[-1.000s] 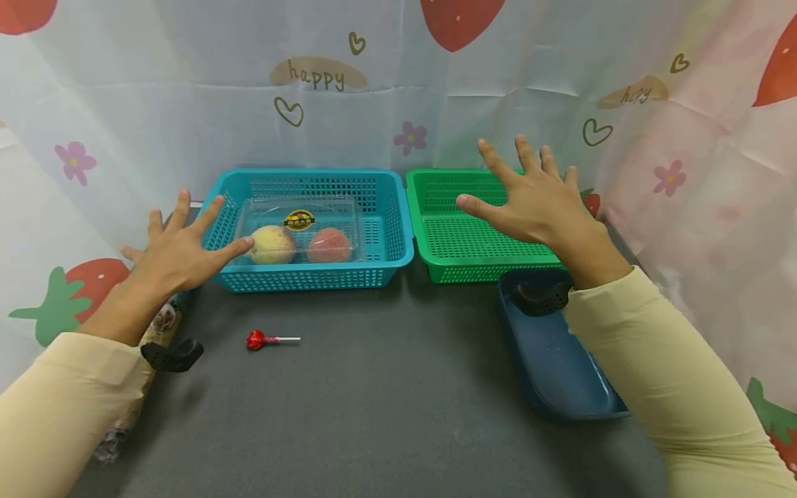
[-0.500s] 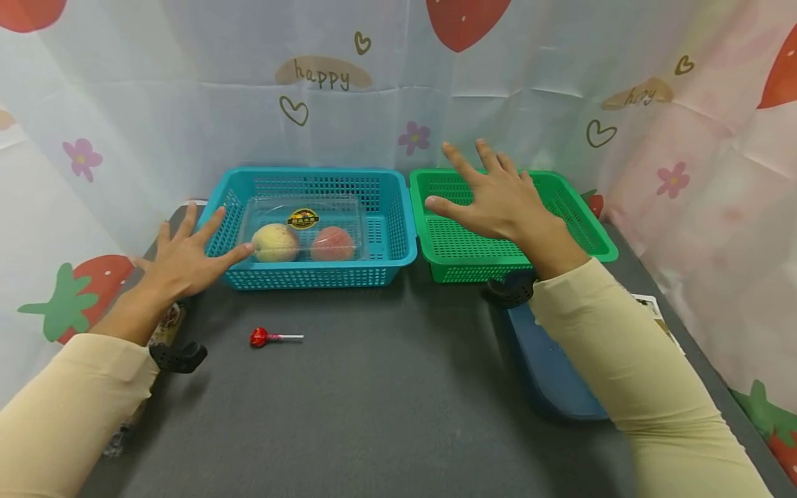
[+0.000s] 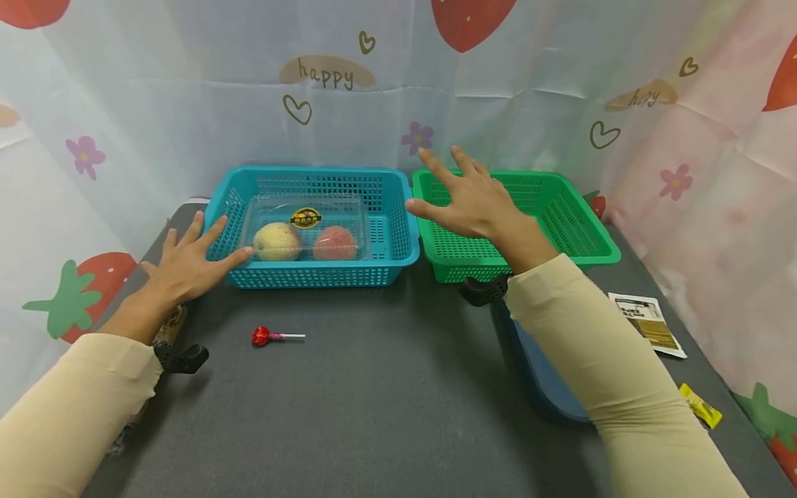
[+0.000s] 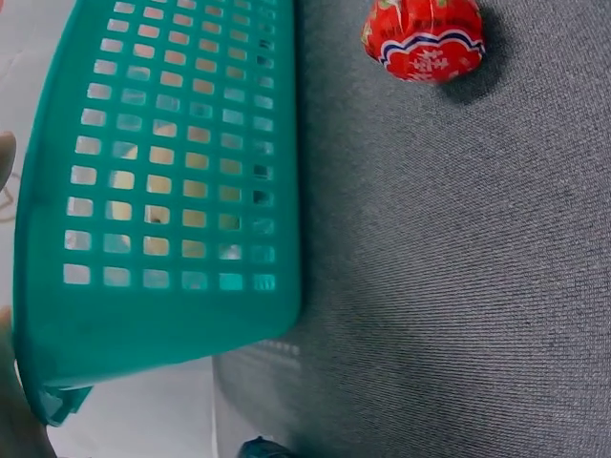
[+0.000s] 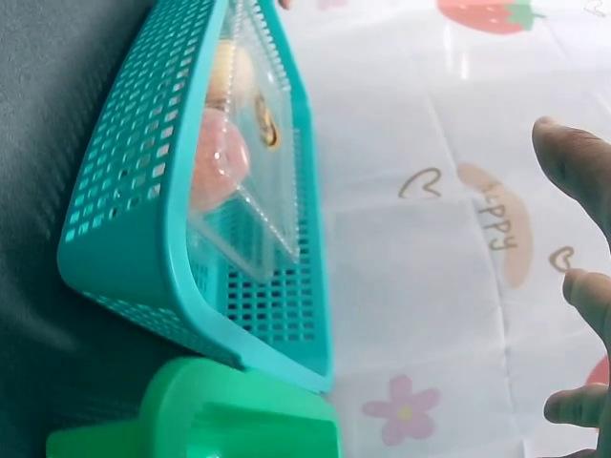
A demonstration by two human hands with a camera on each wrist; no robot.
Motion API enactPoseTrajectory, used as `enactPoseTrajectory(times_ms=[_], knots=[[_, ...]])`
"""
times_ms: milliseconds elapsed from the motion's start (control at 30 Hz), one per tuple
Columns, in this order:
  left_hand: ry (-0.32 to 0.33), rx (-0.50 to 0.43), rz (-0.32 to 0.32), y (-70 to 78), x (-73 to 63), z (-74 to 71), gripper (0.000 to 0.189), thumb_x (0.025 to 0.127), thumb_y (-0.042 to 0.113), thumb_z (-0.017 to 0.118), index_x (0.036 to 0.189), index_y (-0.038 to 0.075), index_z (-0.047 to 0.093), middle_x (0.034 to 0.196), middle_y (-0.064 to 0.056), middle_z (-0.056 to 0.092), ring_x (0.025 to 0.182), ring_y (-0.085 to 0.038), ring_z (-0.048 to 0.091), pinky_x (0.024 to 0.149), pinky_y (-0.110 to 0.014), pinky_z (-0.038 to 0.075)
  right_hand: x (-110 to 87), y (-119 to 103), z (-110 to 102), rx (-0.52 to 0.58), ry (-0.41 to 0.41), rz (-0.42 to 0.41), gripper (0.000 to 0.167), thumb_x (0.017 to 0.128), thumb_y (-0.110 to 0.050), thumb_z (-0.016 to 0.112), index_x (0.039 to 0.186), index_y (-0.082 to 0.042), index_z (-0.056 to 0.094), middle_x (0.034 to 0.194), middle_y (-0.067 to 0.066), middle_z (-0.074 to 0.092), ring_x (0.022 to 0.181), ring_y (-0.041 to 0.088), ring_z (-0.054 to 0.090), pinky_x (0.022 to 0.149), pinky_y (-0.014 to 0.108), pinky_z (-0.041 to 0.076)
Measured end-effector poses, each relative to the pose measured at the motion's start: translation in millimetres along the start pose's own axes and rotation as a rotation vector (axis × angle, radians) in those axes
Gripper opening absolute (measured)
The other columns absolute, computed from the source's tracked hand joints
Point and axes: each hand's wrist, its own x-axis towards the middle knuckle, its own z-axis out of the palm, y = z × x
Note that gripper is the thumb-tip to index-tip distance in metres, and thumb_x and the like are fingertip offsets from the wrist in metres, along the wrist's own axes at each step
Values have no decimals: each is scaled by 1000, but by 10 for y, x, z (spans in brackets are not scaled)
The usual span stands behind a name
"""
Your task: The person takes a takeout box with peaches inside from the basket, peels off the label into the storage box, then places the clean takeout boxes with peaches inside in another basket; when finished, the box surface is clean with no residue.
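Note:
My left hand (image 3: 187, 266) is spread at the left end of the blue basket (image 3: 311, 278), its thumb and fingertips right at the rim. Inside that basket sits a clear plastic box (image 3: 336, 206) with a dark label, holding a yellowish peach (image 3: 277, 242) and a pinkish peach (image 3: 335, 243). Over the green basket (image 3: 579, 225) hovers my right hand (image 3: 476, 204), fingers spread and holding nothing. On the table in front of the blue basket lies a red lollipop (image 3: 261, 336) with a white stick; its wrapped head (image 4: 426, 40) shows large in the left wrist view.
A dark blue tray (image 3: 551, 370) is partly hidden under my right forearm. Right of it lie a flat printed packet (image 3: 649, 324) and a small yellow packet (image 3: 700, 406). A long patterned bag (image 3: 169, 326) lies below my left wrist. A printed curtain (image 3: 523, 83) hangs behind the baskets.
My right hand has moved left over the green basket, uncovering the two packets at the right. The left hand has sunk slightly toward the blue basket's rim.

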Motion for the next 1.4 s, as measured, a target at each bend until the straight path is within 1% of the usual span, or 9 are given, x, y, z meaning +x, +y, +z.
enactPoseTrajectory(times_ms=[100, 200, 333, 400, 600, 767, 900, 1133, 1400], knots=[[-3, -4, -1, -20, 14, 14, 93, 90, 72, 36, 156, 16, 3, 156, -22, -14, 133, -56, -17, 82, -85, -7, 42, -24, 47, 20, -9, -6, 85, 85, -78, 37, 153, -43, 0, 160, 11, -4, 141, 46, 6, 104, 68, 15], [-5, -6, -5, -32, 26, 23, 95, 90, 72, 36, 155, 10, 7, 156, -22, -13, 134, -54, -17, 85, -84, -5, 83, -42, 89, 49, -15, -22, 84, 85, -77, 39, 153, -44, 1, 160, 10, -2, 142, 44, 6, 104, 67, 18], [4, 4, -12, -31, 51, 31, 101, 88, 73, 38, 153, 1, 12, 157, -22, -10, 136, -53, -13, 90, -82, 1, 130, -67, 136, 95, -28, -40, 84, 85, -76, 40, 152, -46, 1, 160, 9, -3, 143, 41, 5, 104, 67, 18], [7, 8, -11, -30, 61, 32, 103, 88, 74, 39, 152, -2, 12, 157, -22, -10, 137, -53, -11, 91, -81, 3, 156, -86, 156, 114, -34, -49, 84, 85, -76, 41, 152, -46, 1, 160, 9, -4, 142, 42, 5, 104, 68, 18], [13, 6, -7, -22, 72, 41, 104, 87, 73, 41, 151, -3, 12, 157, -23, -8, 137, -53, -8, 93, -80, 5, 236, -162, 239, 170, -48, -66, 85, 85, -74, 44, 153, -45, 2, 160, 10, -2, 142, 42, 8, 104, 67, 20], [16, -1, -7, -18, 74, 51, 104, 87, 73, 41, 152, -3, 12, 157, -23, -8, 137, -52, -9, 93, -80, 5, 314, -233, 326, 272, -54, -70, 85, 86, -70, 49, 153, -44, 4, 160, 11, 3, 143, 38, 10, 105, 65, 20], [16, -6, -7, -26, 63, 52, 104, 87, 73, 42, 152, -2, 11, 157, -22, -9, 137, -53, -9, 93, -80, 6, 381, -294, 414, 327, -60, -74, 83, 88, -66, 51, 154, -42, 6, 159, 12, 9, 143, 36, 10, 106, 64, 19], [19, -8, -16, -49, 32, 56, 104, 87, 73, 42, 152, -2, 9, 157, -22, -10, 136, -55, -6, 93, -80, 8, 505, -386, 566, 383, -73, -109, 82, 92, -59, 52, 156, -34, 9, 158, 4, 19, 143, 30, 14, 108, 58, 21], [21, -16, -25, -50, 23, 69, 105, 87, 73, 42, 152, -2, 8, 157, -22, -10, 136, -56, -3, 93, -79, 9, 614, -479, 709, 394, -96, -91, 82, 92, -59, 53, 156, -31, 11, 157, 6, 23, 141, 32, 22, 106, 57, 27]])
